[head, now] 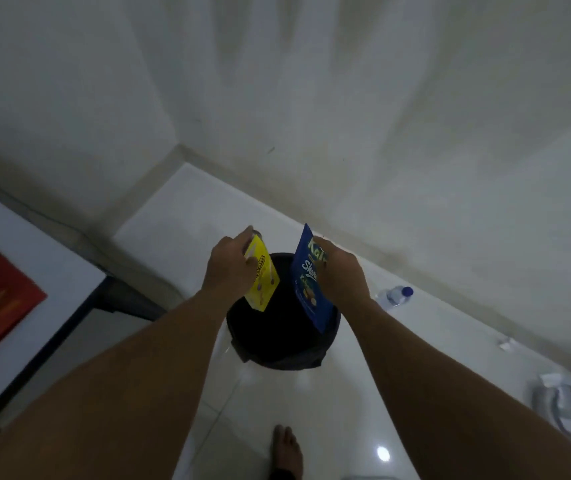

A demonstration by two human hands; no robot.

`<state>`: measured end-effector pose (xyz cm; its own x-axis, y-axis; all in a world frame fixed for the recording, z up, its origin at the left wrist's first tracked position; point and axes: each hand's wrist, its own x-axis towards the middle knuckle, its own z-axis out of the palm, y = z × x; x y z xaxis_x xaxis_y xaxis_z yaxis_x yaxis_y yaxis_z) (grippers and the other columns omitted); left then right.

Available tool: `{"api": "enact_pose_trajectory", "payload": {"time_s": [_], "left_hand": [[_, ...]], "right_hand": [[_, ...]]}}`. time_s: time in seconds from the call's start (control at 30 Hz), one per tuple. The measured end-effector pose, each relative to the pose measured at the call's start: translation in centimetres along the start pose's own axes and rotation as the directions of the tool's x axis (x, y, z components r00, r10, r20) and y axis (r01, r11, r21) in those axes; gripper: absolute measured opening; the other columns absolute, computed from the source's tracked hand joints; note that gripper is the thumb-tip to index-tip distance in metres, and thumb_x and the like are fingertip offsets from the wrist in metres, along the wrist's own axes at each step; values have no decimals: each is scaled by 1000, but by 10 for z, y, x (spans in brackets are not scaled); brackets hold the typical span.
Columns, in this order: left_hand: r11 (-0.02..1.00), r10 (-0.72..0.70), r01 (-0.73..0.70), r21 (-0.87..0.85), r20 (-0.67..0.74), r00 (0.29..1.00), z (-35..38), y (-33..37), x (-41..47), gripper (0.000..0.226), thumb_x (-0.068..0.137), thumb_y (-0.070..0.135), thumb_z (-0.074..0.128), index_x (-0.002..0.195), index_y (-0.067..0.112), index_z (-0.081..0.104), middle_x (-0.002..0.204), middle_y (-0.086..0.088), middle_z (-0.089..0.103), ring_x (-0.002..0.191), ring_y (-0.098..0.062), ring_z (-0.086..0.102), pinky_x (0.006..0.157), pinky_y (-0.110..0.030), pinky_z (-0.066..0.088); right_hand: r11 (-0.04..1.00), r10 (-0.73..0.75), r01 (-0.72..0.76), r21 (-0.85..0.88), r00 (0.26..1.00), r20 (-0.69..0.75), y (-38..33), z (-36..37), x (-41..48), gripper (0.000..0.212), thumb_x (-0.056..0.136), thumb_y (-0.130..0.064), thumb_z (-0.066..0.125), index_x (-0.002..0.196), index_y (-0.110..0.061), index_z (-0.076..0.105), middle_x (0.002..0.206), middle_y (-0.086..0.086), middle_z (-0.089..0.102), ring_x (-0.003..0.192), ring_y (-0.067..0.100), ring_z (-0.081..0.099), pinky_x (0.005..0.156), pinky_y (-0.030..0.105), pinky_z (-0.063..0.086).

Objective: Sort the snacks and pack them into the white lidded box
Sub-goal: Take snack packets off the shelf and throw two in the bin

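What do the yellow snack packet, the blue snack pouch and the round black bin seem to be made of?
Yellow snack packet: thin printed plastic film, probably; it looks flat and thin. Blue snack pouch: glossy printed film, with a soft sheen. Round black bin: unclear; a wrinkled black plastic liner seems to cover it.

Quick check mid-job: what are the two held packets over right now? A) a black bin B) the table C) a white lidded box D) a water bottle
A: the yellow packet in the left hand and the blue packet in the right hand both hang above the black bin.
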<state>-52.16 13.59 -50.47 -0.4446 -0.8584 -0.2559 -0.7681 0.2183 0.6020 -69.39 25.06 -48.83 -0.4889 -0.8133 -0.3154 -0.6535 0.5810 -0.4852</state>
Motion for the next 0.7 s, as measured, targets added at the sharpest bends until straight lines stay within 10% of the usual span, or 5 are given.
{"api": "enact_pose_trajectory", "payload": {"time_s": [0.37, 0.7], "left_hand": [[995, -95, 98, -27, 99, 991, 121, -63, 18, 61, 96, 21, 57, 151, 14, 34, 133, -19, 52, 127, -35, 46, 105, -42, 41], [996, -68, 58, 75, 129, 989, 25, -13, -23, 65, 97, 38, 53, 150, 7, 33, 149, -15, 42, 139, -29, 36, 114, -38, 31]], "right_hand": [[997, 72, -74, 18, 994, 79, 76, 105, 39, 52, 97, -16, 44, 149, -21, 41, 138, 11, 58, 122, 33, 55, 97, 38, 46], [973, -2, 38, -230, 988, 152, 27, 23, 6, 37, 102, -27, 41, 131, -8, 55, 124, 14, 59, 119, 33, 54, 95, 38, 43]]}}
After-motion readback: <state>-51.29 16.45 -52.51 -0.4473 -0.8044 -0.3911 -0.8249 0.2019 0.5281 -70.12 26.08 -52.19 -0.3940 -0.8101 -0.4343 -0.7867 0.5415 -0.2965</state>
